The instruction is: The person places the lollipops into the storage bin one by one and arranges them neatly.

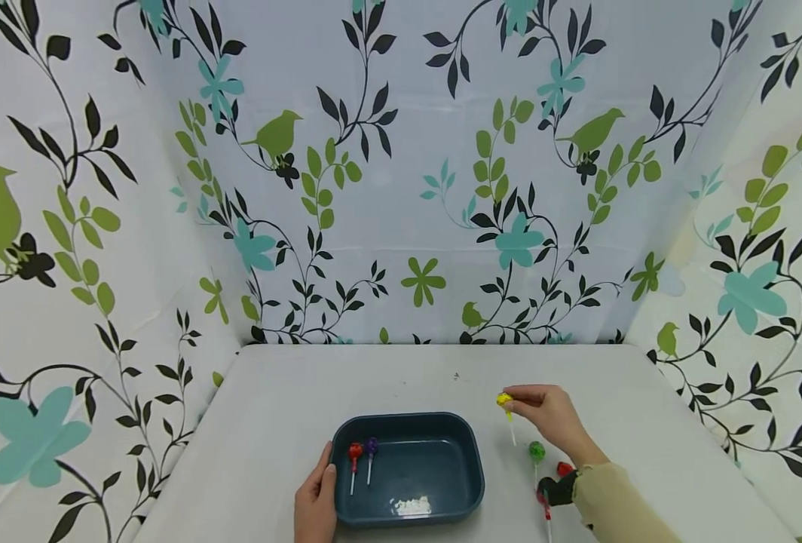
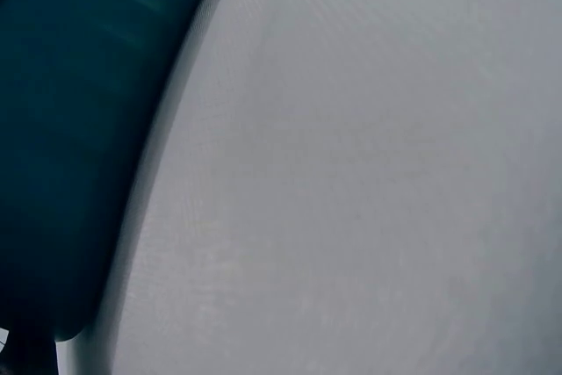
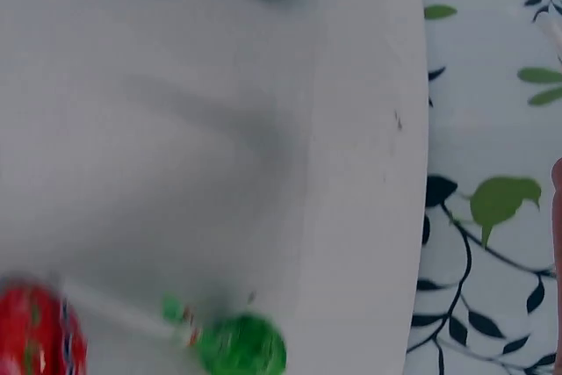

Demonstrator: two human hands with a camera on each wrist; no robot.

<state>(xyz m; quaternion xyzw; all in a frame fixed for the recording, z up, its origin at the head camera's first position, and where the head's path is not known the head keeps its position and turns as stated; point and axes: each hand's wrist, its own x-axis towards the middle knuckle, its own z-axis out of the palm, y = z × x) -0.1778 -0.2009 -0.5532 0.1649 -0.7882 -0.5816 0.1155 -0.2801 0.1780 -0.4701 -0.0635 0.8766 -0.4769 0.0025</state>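
Note:
My right hand [image 1: 546, 415] pinches a yellow lollipop [image 1: 504, 399] by its wrapped head, above the table to the right of a dark blue tray [image 1: 475, 483]. The lollipop's white stick points down. My left hand [image 1: 316, 494] rests against the tray's left side, fingers and thumb along the outer wall. A red lollipop [image 1: 355, 451] and a purple lollipop [image 1: 371, 446] lie in the tray's left part. A green lollipop [image 1: 537, 451] lies below my right hand, in the right wrist view beside a red-wrapped lollipop [image 3: 35, 331]. Neither wrist view shows the held lollipop.
Near my right sleeve [image 1: 618, 501] lie another red lollipop [image 1: 564, 468] and one with a red-and-white wrapper [image 1: 546, 504], partly covered by a black wrist strap [image 1: 557, 489]. Patterned curtains [image 1: 401, 188] surround the white table [image 1: 292, 385] at the back and sides.

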